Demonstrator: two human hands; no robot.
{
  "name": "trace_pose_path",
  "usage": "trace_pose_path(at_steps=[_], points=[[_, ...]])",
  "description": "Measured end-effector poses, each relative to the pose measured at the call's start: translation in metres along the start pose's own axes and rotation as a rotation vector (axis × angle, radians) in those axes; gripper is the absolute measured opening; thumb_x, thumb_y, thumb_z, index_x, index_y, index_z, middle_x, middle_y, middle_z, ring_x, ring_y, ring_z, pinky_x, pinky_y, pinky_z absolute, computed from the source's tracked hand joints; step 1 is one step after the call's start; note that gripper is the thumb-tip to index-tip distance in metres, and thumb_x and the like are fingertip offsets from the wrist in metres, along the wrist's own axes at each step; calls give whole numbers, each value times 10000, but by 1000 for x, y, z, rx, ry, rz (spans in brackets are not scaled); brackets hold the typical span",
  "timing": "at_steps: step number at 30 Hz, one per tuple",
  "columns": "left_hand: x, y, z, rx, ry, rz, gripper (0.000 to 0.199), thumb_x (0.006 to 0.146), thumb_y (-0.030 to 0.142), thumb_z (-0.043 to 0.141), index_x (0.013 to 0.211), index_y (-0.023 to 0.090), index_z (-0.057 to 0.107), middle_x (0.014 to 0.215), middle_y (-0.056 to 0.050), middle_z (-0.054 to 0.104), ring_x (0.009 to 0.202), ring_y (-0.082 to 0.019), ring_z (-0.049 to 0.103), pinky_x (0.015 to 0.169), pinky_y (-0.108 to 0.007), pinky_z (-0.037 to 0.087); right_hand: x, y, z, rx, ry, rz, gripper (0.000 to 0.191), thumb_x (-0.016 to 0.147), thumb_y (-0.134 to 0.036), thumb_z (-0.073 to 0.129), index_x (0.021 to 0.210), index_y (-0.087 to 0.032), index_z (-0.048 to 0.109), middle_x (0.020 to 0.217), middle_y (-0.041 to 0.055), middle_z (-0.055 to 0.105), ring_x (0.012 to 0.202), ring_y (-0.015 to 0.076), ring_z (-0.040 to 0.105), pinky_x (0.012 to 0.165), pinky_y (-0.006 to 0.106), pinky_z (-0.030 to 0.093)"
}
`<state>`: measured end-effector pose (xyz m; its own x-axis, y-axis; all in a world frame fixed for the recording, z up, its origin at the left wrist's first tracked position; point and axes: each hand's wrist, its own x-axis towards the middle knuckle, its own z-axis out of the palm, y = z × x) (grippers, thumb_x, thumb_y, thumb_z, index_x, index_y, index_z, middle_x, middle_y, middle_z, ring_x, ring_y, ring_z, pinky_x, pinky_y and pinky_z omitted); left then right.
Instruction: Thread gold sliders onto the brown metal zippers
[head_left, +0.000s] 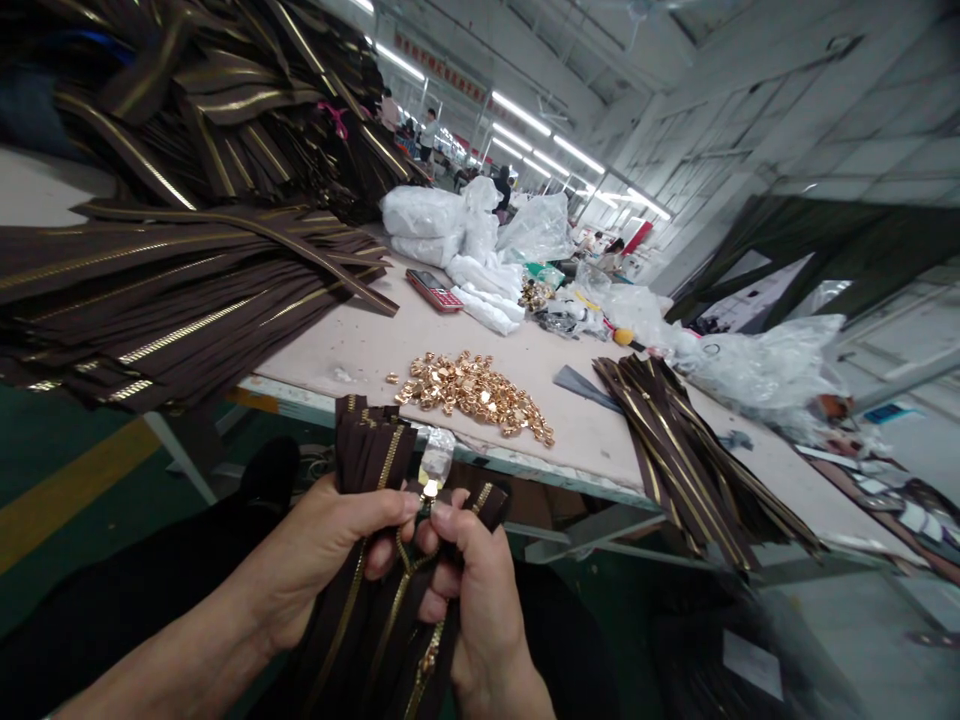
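Observation:
Several dark brown zipper tapes [388, 620] with gold teeth hang between my hands, just in front of the table's edge. My left hand [330, 545] is closed on the tapes, its thumb pointing right. My right hand [480, 580] pinches the tape ends from the other side, and the two thumb tips nearly meet. A shiny metal piece [430, 488] shows right above the thumb tips, beside a small clear wrapped fixture [436, 452] at the table edge. A heap of gold-coloured zipper sliders [472, 392] lies on the table beyond my hands.
Large piles of brown zipper tapes [172, 290] cover the left side; another bundle [675, 450] hangs over the edge at right. A red phone [433, 291] and clear plastic bags [424, 222] sit on the pale table [330, 350]. People [428, 135] are in the background.

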<state>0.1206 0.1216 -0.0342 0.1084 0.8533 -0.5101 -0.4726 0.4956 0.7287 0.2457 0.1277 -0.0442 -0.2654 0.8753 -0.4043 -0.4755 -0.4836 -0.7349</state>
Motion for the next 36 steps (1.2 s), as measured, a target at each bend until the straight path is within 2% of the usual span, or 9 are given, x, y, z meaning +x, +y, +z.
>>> trace_pose_path(at_steps=[3, 7, 12, 15, 18, 21, 29, 31, 36], points=[[0, 0, 0, -3, 8, -12, 264, 493, 387, 810, 518, 152, 690, 365, 39, 458, 374, -133, 488, 430, -274, 472, 2, 0, -1, -26, -17, -19, 334, 641, -360, 768, 679, -169, 497, 583, -37, 611, 307, -26, 256, 286, 110, 210], [2, -3, 0, -6, 19, 25, 268, 524, 403, 809, 523, 164, 686, 380, 29, 493, 401, -174, 559, 455, -302, 502, 5, 0, -2, -44, -48, -41, 282, 675, -322, 749, 674, -169, 512, 557, -41, 602, 317, 2, 336, 293, 111, 246], [2, -7, 3, -10, 70, 70, 271, 522, 394, 828, 534, 165, 684, 388, 31, 515, 391, -132, 524, 435, -251, 465, 5, 0, -4, -72, -27, -88, 238, 698, -284, 732, 677, -164, 528, 570, -37, 610, 345, 30, 438, 297, 107, 269], [2, -8, 3, -39, 62, 65, 279, 530, 406, 833, 543, 175, 677, 391, 30, 521, 409, -165, 563, 461, -289, 499, 6, 0, -4, -74, -40, -89, 235, 706, -286, 729, 682, -164, 529, 567, -42, 602, 348, 30, 440, 299, 107, 275], [2, -10, 2, -11, 82, 84, 293, 537, 428, 831, 549, 185, 667, 400, 25, 532, 431, -202, 601, 481, -327, 524, 8, 0, -3, -90, 11, -107, 252, 684, -296, 740, 694, -172, 522, 576, -40, 615, 347, 31, 427, 296, 111, 276], [3, -12, 1, 59, 121, 148, 325, 563, 475, 816, 554, 190, 660, 423, 13, 559, 445, -203, 606, 476, -314, 510, 9, -2, -1, -106, 64, -134, 272, 643, -298, 755, 676, -176, 514, 554, -46, 607, 330, 23, 389, 286, 112, 263], [5, -23, -6, 328, 251, 382, 434, 691, 587, 741, 553, 196, 613, 460, 30, 547, 449, -131, 523, 458, -230, 401, 8, -3, -4, -130, 51, -171, 301, 641, -326, 794, 660, -165, 540, 534, -57, 574, 324, 7, 338, 295, 118, 262], [5, -24, -9, 316, 244, 376, 460, 696, 592, 744, 522, 200, 578, 470, 23, 550, 468, -134, 526, 473, -233, 406, 8, -2, -6, -121, 49, -173, 302, 643, -315, 799, 671, -169, 536, 541, -69, 560, 333, 0, 308, 302, 117, 258], [3, -23, -8, 151, 166, 238, 503, 639, 606, 788, 473, 211, 525, 492, -12, 574, 478, -165, 544, 477, -274, 446, 8, -1, -6, -99, 24, -144, 284, 642, -303, 766, 648, -176, 513, 510, -86, 508, 340, 3, 292, 312, 122, 255]])
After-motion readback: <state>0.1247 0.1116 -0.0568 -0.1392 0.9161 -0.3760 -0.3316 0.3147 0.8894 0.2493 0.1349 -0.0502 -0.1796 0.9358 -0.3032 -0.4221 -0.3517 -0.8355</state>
